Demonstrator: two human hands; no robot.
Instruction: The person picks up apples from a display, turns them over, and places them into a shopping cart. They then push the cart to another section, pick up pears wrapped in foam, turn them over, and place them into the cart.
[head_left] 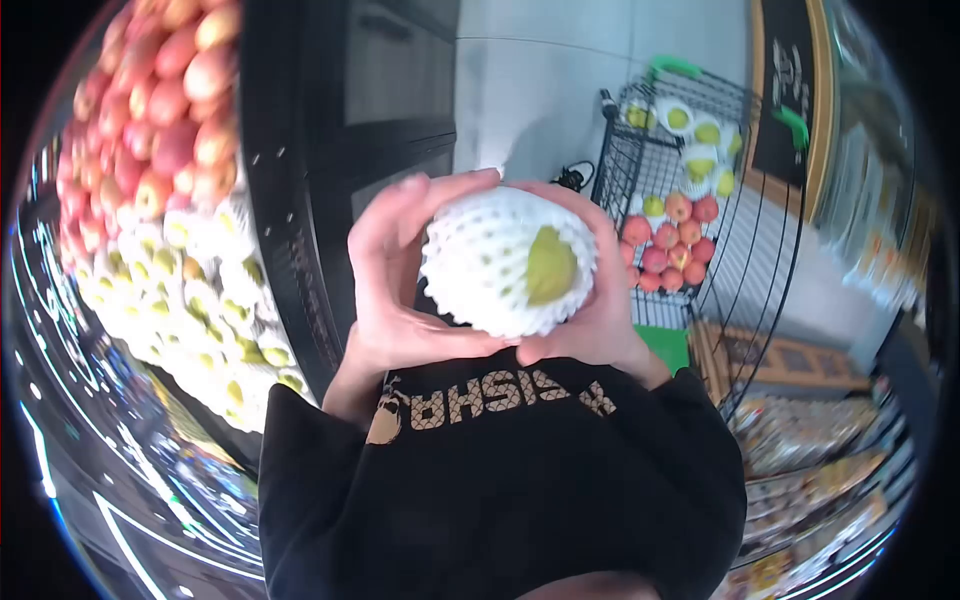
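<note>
1. The fruit display (pixel 150 200) runs down the left side: red apples (pixel 160 110) are piled at its upper end, and netted green pears (pixel 200 300) fill the lower end, down to its bottom edge.
2. The person's black top (pixel 500 490) fills the lower middle, with lettering across the chest.
3. A black wire cart (pixel 690 210) stands at the right on the pale floor (pixel 540 90); wrapped green fruit lies in its top part and red apples in the part below.
4. The left hand (pixel 400 290) curls round the left side of a pear (pixel 550 265), fingers over the top.
5. The right hand (pixel 600 320) cups the same fruit from the right and underneath, so both hands grip it together.
6. The pear sits in a white foam net (pixel 480 260), held in front of the chest, between display and cart; only a green patch shows through the open end.
</note>
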